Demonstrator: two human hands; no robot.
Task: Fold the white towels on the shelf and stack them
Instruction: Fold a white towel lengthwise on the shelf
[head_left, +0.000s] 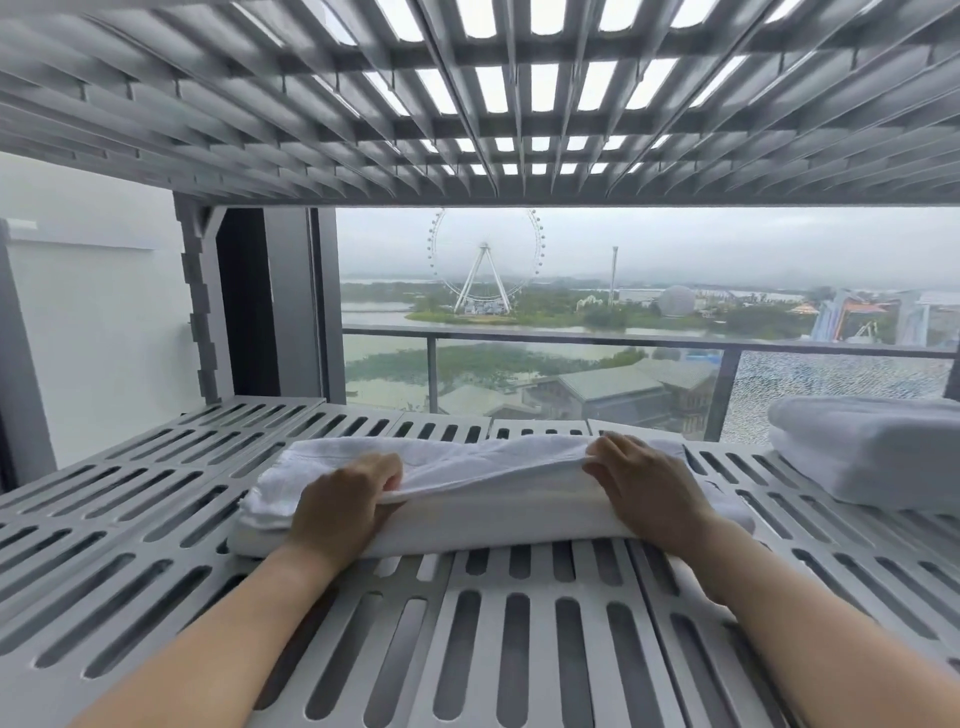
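So both hands are working on one white towel (493, 501) that's lying across the middle of the frame, on the grey slatted shelf (156, 499). The left hand (343, 499) is gripping the towel's top layer toward its left end, fingers curled together and tucked over the cloth edge. The right hand (644, 488) is doing the same toward the right end, fingers bunched and pinching the fabric, so the layer is lifting a bit between them while the thicker part underneath is sitting flat on the slats. Over at the right edge of the frame a folded towel stack (872, 452) is resting on the same shelf, apart from the one being handled. Another slatted shelf (467, 104) is filling the top of the frame, and a Ferris wheel (485, 260) is showing through the window in the upper middle.
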